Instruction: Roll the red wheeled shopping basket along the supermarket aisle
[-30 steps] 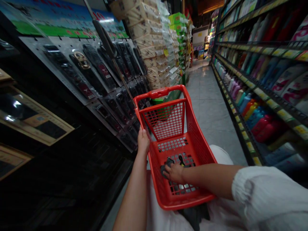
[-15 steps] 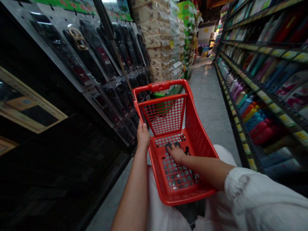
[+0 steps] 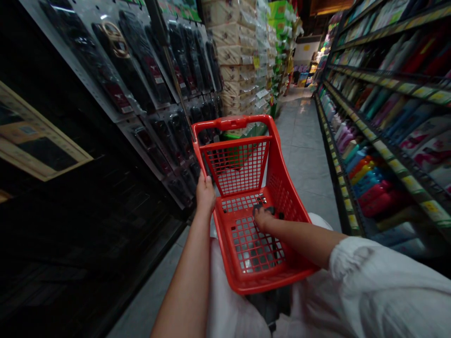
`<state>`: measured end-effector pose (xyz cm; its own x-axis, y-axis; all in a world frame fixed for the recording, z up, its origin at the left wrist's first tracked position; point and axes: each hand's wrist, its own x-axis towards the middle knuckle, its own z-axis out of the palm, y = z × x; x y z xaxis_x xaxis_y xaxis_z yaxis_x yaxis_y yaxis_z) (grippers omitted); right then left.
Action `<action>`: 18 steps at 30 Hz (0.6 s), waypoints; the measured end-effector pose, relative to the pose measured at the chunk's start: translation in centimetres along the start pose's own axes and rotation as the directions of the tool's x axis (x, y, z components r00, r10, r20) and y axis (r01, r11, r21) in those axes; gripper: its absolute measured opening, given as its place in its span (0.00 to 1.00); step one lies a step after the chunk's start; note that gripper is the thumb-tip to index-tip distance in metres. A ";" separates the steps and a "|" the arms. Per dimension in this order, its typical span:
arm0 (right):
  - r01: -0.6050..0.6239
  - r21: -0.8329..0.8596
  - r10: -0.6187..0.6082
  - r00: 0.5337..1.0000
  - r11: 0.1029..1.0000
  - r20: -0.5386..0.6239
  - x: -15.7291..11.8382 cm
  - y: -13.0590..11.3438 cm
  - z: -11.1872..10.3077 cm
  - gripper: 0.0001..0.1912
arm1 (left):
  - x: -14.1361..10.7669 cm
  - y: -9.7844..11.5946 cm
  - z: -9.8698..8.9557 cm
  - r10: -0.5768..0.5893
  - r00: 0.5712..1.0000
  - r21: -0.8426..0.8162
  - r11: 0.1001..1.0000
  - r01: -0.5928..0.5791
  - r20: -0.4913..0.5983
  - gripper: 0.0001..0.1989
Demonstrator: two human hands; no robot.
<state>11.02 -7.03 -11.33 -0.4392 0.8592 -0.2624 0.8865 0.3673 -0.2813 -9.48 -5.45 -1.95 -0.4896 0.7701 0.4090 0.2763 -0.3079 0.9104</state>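
In front of me stands a red plastic shopping basket (image 3: pixel 225 244) with grid walls and a grid floor. My left hand (image 3: pixel 205 195) is closed around its left rim, thumb on top. My right hand (image 3: pixel 263 219) reaches down inside, low over the floor, its fingers curled on a dark grey item (image 3: pixel 269 210). What kind of thing that is cannot be made out, as the fingers cover part of it. A small black piece (image 3: pixel 281 216) shows just right of the hand. A long dark rod (image 3: pixel 176 87) rises from the basket's upper left corner.
To the left, packaged black belts (image 3: pixel 141 70) hang on a display panel beside a dark cabinet (image 3: pixel 88 234). Stacked beige packs (image 3: pixel 234 61) stand beyond the basket. Shelves of bottles (image 3: pixel 380 183) line the right side, and a tiled aisle (image 3: pixel 305 141) runs ahead.
Inside the basket, my right hand and the dark grey item have shifted to the right. The basket appears slightly further left in view. My left hand keeps its hold on the rim.
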 end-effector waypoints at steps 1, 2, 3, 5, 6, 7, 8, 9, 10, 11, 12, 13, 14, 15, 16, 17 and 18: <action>0.027 -0.042 -0.025 0.999 0.999 0.047 -0.6 -0.8 0.5 0.41 | 0.0 -0.1 0.0 0.001 1.000 0.011 1.000 -0.001 -0.002 0.24; 0.084 -0.095 -0.074 0.992 0.992 0.101 -1.5 -1.8 1.1 0.43 | 0.1 -0.2 -0.1 0.004 1.000 0.024 1.000 -0.003 -0.002 0.24; 0.188 -0.154 -0.162 0.973 0.970 0.164 -2.5 -2.8 1.7 0.45 | 0.1 -0.2 -0.2 0.010 1.000 0.039 0.999 -0.010 0.000 0.24; 0.415 -0.232 -0.355 0.898 0.880 0.260 -4.2 -4.5 2.7 0.47 | 0.1 -0.3 -0.3 0.026 1.000 0.069 0.997 -0.026 0.010 0.23; 0.493 -0.252 -0.422 0.859 0.833 0.290 -4.8 -4.9 2.8 0.46 | 0.1 -0.2 -0.3 0.034 0.999 0.081 0.996 -0.035 0.016 0.23; 0.532 -0.259 -0.457 0.838 0.806 0.299 -4.9 -5.1 2.7 0.44 | 0.1 -0.2 -0.4 0.040 0.999 0.091 0.995 -0.042 0.022 0.23; 0.545 -0.265 -0.470 0.831 0.795 0.298 -4.8 -5.1 2.4 0.40 | 0.1 -0.2 -0.4 0.042 0.999 0.100 0.994 -0.045 0.029 0.24; 0.533 -0.274 -0.462 0.840 0.801 0.284 -4.3 -4.8 2.0 0.36 | 0.1 -0.1 -0.4 0.040 0.999 0.109 0.993 -0.044 0.036 0.24; 0.494 -0.284 -0.429 0.865 0.822 0.260 -3.7 -4.5 1.4 0.33 | 0.1 -0.1 -0.4 0.037 0.998 0.117 0.992 -0.042 0.042 0.24; 0.431 -0.293 -0.374 0.898 0.853 0.233 -3.0 -4.1 1.0 0.31 | 0.1 -0.1 -0.4 0.037 0.998 0.123 0.992 -0.042 0.045 0.24; 0.355 -0.295 -0.305 0.930 0.887 0.205 -2.3 -3.8 0.6 0.31 | 0.1 0.0 -0.3 0.039 0.998 0.125 0.991 -0.044 0.047 0.24; 0.286 -0.287 -0.241 0.953 0.914 0.182 -1.7 -3.6 0.3 0.31 | 0.1 0.0 -0.3 0.043 0.998 0.125 0.991 -0.049 0.047 0.24; 0.242 -0.266 -0.203 0.965 0.933 0.168 -1.3 -3.6 0.2 0.31 | 0.1 0.0 -0.2 0.050 0.998 0.125 0.991 -0.055 0.044 0.23; 0.240 -0.235 -0.205 0.965 0.942 0.165 -1.2 -3.6 0.2 0.31 | 0.1 0.1 -0.2 0.058 0.998 0.125 0.990 -0.063 0.040 0.23; 0.282 -0.196 -0.249 0.953 0.939 0.174 -1.1 -3.8 0.2 0.28 | 0.1 0.2 -0.1 0.064 0.997 0.127 0.990 -0.068 0.036 0.23; 0.347 -0.155 -0.316 0.930 0.925 0.189 -1.2 -4.0 0.4 0.25 | 0.0 0.3 -0.1 0.068 0.997 0.130 0.989 -0.072 0.033 0.22; 0.412 -0.120 -0.384 0.900 0.903 0.207 -1.4 -4.2 0.5 0.22 | 0.0 0.4 -0.1 0.071 0.997 0.134 0.988 -0.074 0.032 0.22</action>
<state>7.84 -9.92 -10.21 -0.7655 0.5588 -0.3190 0.6368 0.7287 -0.2518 -9.43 -5.60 -1.61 -0.4422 0.7639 0.4701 0.4203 -0.2865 0.8610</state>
